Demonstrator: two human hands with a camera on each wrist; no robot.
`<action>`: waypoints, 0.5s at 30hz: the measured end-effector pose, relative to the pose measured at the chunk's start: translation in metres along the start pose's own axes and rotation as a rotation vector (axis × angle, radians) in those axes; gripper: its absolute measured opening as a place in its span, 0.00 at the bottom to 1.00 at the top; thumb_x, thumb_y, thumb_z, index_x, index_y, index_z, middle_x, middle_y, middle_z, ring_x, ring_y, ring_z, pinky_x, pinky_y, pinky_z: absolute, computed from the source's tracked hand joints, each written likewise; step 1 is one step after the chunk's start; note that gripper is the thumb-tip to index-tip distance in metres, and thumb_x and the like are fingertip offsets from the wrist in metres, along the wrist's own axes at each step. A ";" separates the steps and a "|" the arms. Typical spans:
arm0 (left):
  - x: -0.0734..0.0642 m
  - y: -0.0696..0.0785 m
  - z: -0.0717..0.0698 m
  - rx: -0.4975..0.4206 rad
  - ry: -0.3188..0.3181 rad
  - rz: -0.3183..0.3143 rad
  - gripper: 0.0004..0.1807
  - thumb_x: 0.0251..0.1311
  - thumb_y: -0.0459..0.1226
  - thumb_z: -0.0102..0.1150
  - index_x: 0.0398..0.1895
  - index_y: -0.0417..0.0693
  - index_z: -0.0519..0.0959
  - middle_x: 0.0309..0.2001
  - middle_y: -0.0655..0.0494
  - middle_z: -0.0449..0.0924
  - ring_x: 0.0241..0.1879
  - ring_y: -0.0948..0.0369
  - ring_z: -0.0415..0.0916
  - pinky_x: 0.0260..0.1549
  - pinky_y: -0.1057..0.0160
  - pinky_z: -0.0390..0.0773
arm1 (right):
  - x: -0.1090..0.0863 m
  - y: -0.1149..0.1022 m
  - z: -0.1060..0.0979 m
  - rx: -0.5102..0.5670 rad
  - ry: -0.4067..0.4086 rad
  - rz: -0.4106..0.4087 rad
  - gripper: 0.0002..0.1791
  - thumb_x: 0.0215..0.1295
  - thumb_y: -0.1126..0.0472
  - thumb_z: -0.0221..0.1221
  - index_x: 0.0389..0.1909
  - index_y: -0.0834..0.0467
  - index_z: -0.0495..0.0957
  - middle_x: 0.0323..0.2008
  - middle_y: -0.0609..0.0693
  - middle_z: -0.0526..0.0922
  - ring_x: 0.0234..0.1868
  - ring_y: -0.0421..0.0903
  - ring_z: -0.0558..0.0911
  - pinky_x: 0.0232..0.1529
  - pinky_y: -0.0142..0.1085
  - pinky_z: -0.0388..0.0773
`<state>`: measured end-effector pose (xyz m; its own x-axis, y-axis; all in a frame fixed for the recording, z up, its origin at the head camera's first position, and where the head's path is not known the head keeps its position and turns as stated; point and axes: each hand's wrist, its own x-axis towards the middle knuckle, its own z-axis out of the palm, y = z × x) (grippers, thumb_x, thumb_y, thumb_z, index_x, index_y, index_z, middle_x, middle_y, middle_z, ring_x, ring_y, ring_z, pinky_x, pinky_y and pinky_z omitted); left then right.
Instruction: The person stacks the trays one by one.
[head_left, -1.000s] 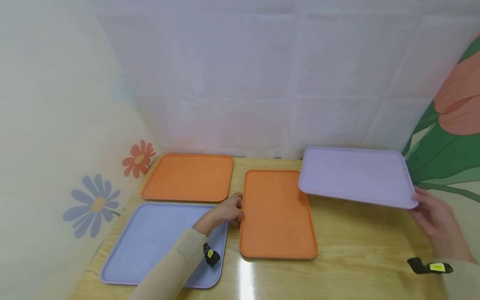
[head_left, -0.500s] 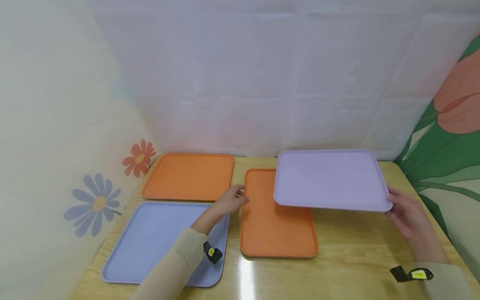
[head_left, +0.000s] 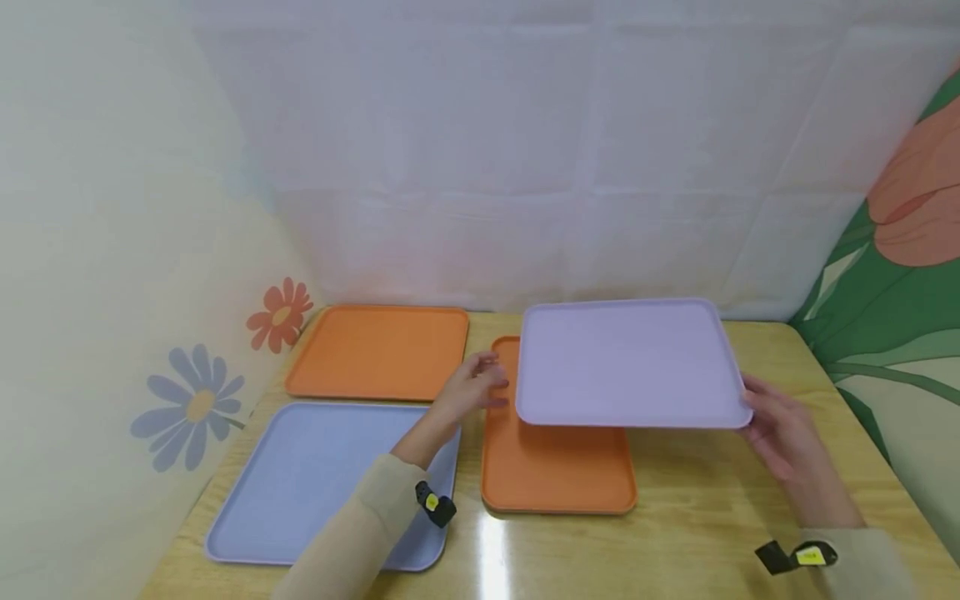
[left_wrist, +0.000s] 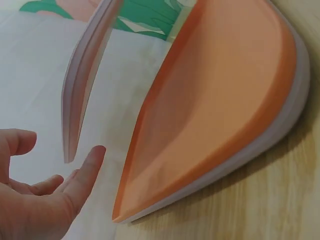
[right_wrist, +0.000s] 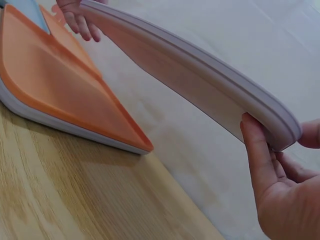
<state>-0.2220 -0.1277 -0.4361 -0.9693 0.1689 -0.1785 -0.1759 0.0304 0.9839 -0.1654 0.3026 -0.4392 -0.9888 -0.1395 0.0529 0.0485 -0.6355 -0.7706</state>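
A light purple tray [head_left: 630, 362] is held up over the middle orange tray [head_left: 558, 471], covering its upper part in the head view. My right hand [head_left: 783, 429] grips the purple tray's near right corner, with fingers under it and thumb at the rim, as the right wrist view shows. My left hand [head_left: 472, 390] is by the purple tray's left edge, fingers apart and loosely bent. In the left wrist view, the purple tray's edge [left_wrist: 77, 100] stands between thumb and fingers with gaps showing. Below the orange rim runs a pale layer [left_wrist: 295, 95].
Another orange tray [head_left: 382, 350] lies at the back left of the wooden table [head_left: 712, 500]. In front of it is a blue-lilac tray [head_left: 300, 475], partly under my left forearm. A white cloth [head_left: 480, 167] hangs behind, with flower-patterned walls [head_left: 198, 404] at the sides.
My right hand has carried the purple tray leftward, from the right side to over the middle orange tray. My left hand has risen from that orange tray's left edge toward the purple tray.
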 end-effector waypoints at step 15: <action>-0.002 0.005 -0.005 -0.084 -0.085 -0.036 0.35 0.65 0.31 0.54 0.76 0.38 0.59 0.62 0.40 0.73 0.47 0.56 0.77 0.37 0.55 0.86 | 0.001 0.008 0.015 -0.024 -0.025 0.033 0.22 0.77 0.74 0.43 0.51 0.60 0.86 0.50 0.51 0.87 0.47 0.46 0.86 0.46 0.38 0.86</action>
<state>-0.2220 -0.1329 -0.4309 -0.9449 0.2518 -0.2094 -0.2275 -0.0446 0.9728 -0.1633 0.2858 -0.4358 -0.9829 -0.1790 0.0430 0.0769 -0.6116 -0.7874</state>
